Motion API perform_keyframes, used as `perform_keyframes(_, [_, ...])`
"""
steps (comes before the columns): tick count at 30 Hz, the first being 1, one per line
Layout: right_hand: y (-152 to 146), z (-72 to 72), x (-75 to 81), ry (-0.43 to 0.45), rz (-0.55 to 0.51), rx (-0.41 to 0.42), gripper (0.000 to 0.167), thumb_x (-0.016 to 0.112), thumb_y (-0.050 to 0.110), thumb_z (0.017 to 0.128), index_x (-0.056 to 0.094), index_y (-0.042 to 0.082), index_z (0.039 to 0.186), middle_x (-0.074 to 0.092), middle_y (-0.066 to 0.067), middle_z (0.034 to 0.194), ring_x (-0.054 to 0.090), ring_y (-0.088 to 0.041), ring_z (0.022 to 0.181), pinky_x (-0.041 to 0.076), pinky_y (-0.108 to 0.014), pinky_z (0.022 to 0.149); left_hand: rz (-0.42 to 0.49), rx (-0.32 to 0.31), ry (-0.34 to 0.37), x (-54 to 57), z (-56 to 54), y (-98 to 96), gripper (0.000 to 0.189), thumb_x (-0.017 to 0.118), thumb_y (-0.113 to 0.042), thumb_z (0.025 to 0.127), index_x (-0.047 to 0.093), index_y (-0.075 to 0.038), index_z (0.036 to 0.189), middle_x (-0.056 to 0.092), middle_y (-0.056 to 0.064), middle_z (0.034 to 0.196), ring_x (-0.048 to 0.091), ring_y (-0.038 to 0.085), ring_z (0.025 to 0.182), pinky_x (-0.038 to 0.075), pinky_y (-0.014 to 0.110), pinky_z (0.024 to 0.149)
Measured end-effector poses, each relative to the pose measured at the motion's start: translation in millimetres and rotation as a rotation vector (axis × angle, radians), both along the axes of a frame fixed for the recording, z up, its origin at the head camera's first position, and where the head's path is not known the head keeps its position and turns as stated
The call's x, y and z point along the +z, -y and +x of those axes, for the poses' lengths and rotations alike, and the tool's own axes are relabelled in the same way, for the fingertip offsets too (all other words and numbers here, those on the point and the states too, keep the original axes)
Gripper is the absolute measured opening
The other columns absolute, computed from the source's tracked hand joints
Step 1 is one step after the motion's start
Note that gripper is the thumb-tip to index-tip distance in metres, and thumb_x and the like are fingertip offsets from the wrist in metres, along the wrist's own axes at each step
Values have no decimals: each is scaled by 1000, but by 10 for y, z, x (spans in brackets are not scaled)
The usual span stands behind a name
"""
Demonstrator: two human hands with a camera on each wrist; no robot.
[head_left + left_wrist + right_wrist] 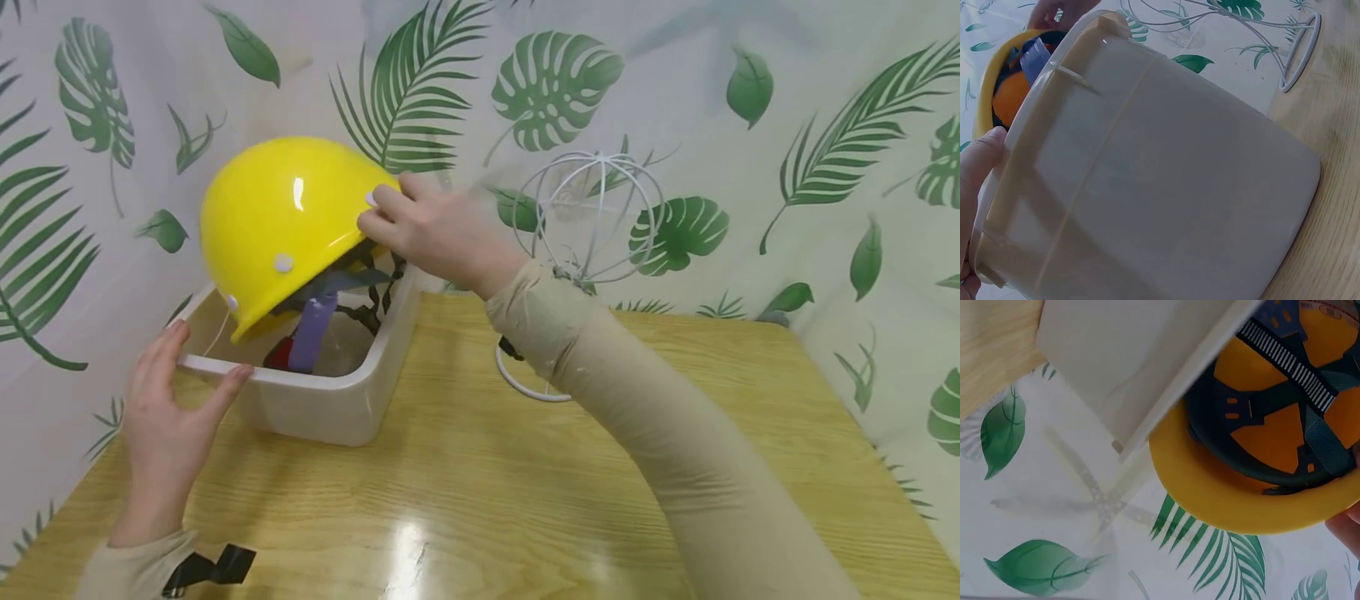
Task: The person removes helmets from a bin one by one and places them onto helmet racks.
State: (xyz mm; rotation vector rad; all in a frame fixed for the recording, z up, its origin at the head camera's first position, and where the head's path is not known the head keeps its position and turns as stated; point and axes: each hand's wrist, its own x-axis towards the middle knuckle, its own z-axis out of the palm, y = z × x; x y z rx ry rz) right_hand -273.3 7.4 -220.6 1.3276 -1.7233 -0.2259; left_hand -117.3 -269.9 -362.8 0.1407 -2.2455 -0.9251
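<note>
A yellow hard hat [296, 204] is tilted over a white plastic bin [315, 408], its left edge low and its right side raised. My right hand [442, 229] holds the raised brim between thumb and fingers. In the right wrist view the hat's dark strap harness [1291, 365] shows inside the shell. My left hand [168, 408] grips the bin's near-left corner, and the left wrist view has its thumb [982, 153] on the rim. Inside the bin are a purple strip [313, 333] and something red [279, 354], partly hidden by the hat.
A white wire stand [600, 217] with a round cage top and ring base stands on the wooden table [480, 500], behind my right forearm. A leaf-print cloth [750, 167] hangs behind and beside the table. Black tape [217, 567] is on my left sleeve.
</note>
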Motion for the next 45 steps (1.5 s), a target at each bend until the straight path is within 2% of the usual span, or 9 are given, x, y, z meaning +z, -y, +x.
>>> perform_keyframes(3, [-88, 18, 64, -44, -95, 14, 20, 39, 7, 102, 55, 8, 91, 52, -6, 81, 49, -22, 66, 39, -24, 40, 8, -9, -6, 0, -12, 0, 77, 78, -33, 79, 44, -7, 142, 41, 8, 147, 32, 30, 136, 21, 52, 111])
perform_keyframes(7, [-206, 54, 129, -92, -200, 84, 19, 44, 1, 99, 54, 6, 84, 50, -7, 77, 46, -23, 62, 36, -23, 38, 19, -16, -14, -13, -19, 8, 76, 79, -31, 78, 45, -7, 141, 42, 9, 146, 33, 30, 135, 22, 52, 110])
perform_keyframes(13, [-420, 197, 271, -129, -295, 128, 15, 50, -1, 96, 53, 4, 83, 50, -9, 74, 49, -26, 65, 37, -26, 37, 22, -18, -9, -25, -32, 15, 76, 79, -32, 78, 46, -7, 141, 43, 10, 145, 33, 30, 134, 23, 53, 110])
perform_keyframes(19, [-648, 334, 426, -149, -400, 126, 16, 54, -2, 93, 52, 4, 79, 49, -10, 71, 48, -27, 62, 37, -31, 35, 21, -16, -4, -23, -35, 15, 76, 77, -34, 79, 45, -8, 142, 42, 10, 146, 33, 30, 134, 22, 54, 110])
perform_keyframes(23, [-823, 360, 523, -148, -478, 122, 20, 57, -1, 91, 50, 4, 73, 48, -11, 69, 48, -30, 61, 35, -36, 36, 27, -15, -21, -30, -41, 22, 76, 78, -34, 78, 46, -7, 141, 43, 11, 145, 33, 30, 134, 23, 52, 109])
perform_keyframes(29, [-1115, 398, 626, -228, -608, 90, 25, 62, 0, 87, 46, 4, 68, 44, -13, 66, 47, -34, 61, 33, -43, 38, 27, -17, -44, -36, -36, 12, 75, 80, -33, 76, 48, -6, 139, 45, 11, 143, 35, 30, 132, 24, 48, 110])
perform_keyframes(33, [-1323, 436, 670, -217, -678, 45, 25, 62, 0, 88, 45, 2, 69, 41, -16, 67, 42, -36, 60, 34, -48, 43, 19, -16, -73, -33, -47, 11, 75, 81, -29, 74, 49, -6, 138, 46, 11, 143, 37, 32, 131, 25, 47, 109])
perform_keyframes(39, [-1559, 436, 616, -123, -778, -10, 25, 62, 3, 89, 46, 0, 70, 38, -19, 67, 38, -39, 62, 30, -49, 54, 24, -11, -65, -41, -47, 25, 76, 81, -28, 75, 48, -7, 140, 45, 11, 143, 36, 31, 132, 24, 48, 109])
perform_keyframes(45, [-1666, 502, 421, -58, -916, 15, 15, 66, -2, 85, 53, -2, 76, 44, -21, 71, 41, -42, 66, 36, -42, 65, 28, -9, -33, -52, -18, 29, 75, 80, -29, 76, 47, -7, 140, 44, 10, 144, 33, 29, 134, 22, 48, 111])
